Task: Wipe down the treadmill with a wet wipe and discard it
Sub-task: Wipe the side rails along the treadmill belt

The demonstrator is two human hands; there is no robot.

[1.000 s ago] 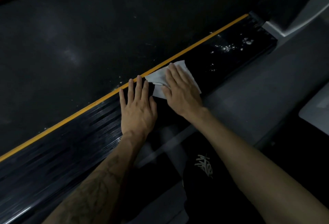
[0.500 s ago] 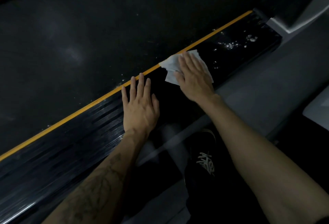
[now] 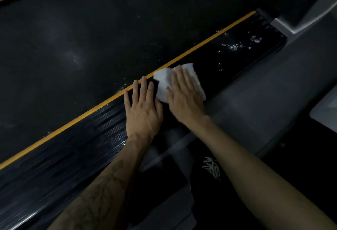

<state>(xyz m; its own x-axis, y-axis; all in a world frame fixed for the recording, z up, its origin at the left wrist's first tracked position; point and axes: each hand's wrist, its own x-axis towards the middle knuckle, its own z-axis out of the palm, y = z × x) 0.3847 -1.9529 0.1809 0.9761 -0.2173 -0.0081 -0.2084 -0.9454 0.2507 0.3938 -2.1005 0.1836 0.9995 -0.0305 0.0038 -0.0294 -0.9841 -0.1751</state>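
Right hand point(image 3: 184, 98) presses a white wet wipe point(image 3: 164, 81) flat on the treadmill's black side rail point(image 3: 237, 54) — left hand point(image 3: 143, 113), fingers spread flat, rests at its nine o'clock.

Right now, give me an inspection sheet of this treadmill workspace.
Surface: glossy black side rail beside a yellow stripe; belt beyond it.
Job's things: white wet wipe flat on the rail.
Clutter: white specks on the rail ahead of the wipe; a few on the belt.
Hands: right hand presses the wipe, fingers straight; left hand rests flat on the rail beside it.
Cables: nothing seen.
Surroundings: grey floor, black shoe below.
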